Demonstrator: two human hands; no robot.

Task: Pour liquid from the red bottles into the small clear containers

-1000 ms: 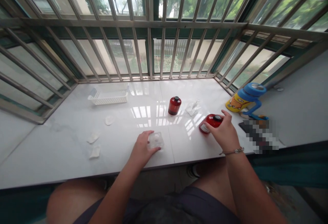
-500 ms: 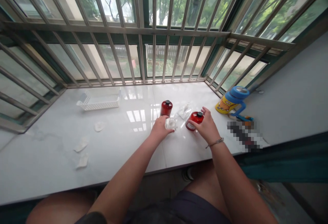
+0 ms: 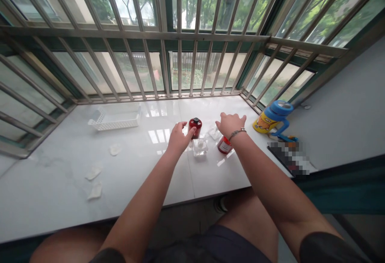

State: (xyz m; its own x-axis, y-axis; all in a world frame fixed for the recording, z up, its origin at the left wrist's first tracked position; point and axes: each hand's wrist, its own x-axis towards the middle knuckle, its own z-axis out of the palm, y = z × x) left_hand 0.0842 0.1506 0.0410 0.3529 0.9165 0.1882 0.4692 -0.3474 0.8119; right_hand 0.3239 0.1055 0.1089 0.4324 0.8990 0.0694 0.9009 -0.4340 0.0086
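1. Both hands have shifted: the left hand (image 3: 178, 138) has let go of the clear container (image 3: 200, 147) and reached the farther red bottle (image 3: 195, 128), while the right hand (image 3: 231, 124) has left the nearer red bottle (image 3: 224, 146) and gone beyond it.
2. White marbled table (image 3: 141, 174): it carries everything below, before a barred window (image 3: 186, 36).
3. White perforated basket (image 3: 116, 123): at the table's far left.
4. Blue-and-yellow tumbler (image 3: 272, 117): upright at the right, with a dark, partly pixelated item (image 3: 281, 158) nearer the person.
5. Left hand: its thumb lies across the front of the farther red bottle, with the fingers curved and parted at its left; whether they grip it, I cannot tell.
6. Right hand: fingers spread, palm down, a bracelet (image 3: 237, 133) at the wrist; contact below is hidden.
7. Two red bottles: the farther one is upright and black-capped; the nearer one, labelled, has its top hidden by the right wrist.
8. Clear container: on the table between the bottles, nearer the person than the farther one, something whitish inside.
9. Crumpled clear-and-white packet (image 3: 214, 133): just behind the nearer red bottle.
10. Three thin white pieces (image 3: 95, 191): apart, at the left.
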